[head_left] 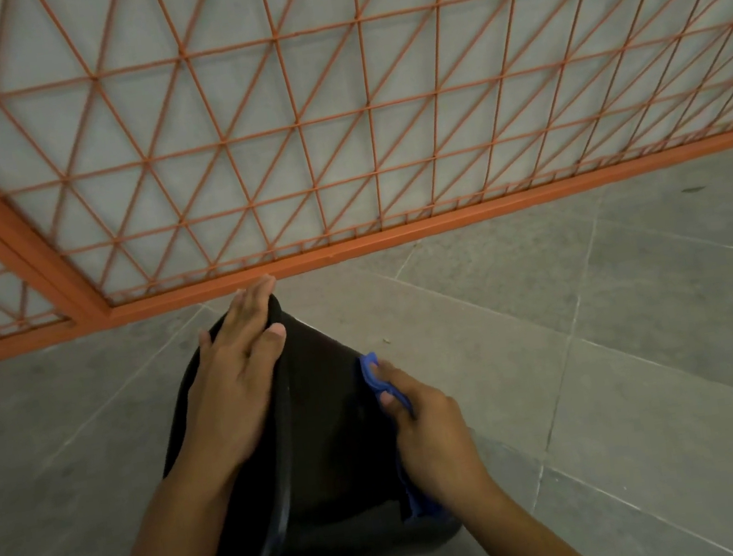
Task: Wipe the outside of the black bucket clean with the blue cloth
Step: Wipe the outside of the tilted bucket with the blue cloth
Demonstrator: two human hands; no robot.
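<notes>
The black bucket (329,429) lies tilted on the grey floor in the lower middle of the head view. My left hand (235,381) rests flat on its upper left side, fingers straight and reaching over the far edge. My right hand (429,434) grips the blue cloth (376,377) and presses it against the bucket's right side. Most of the cloth is hidden under that hand; a strip of it shows again by my wrist.
An orange metal mesh fence (336,140) with a thick bottom rail runs across the view just beyond the bucket. Grey floor tiles (625,359) spread out to the right and left of the bucket.
</notes>
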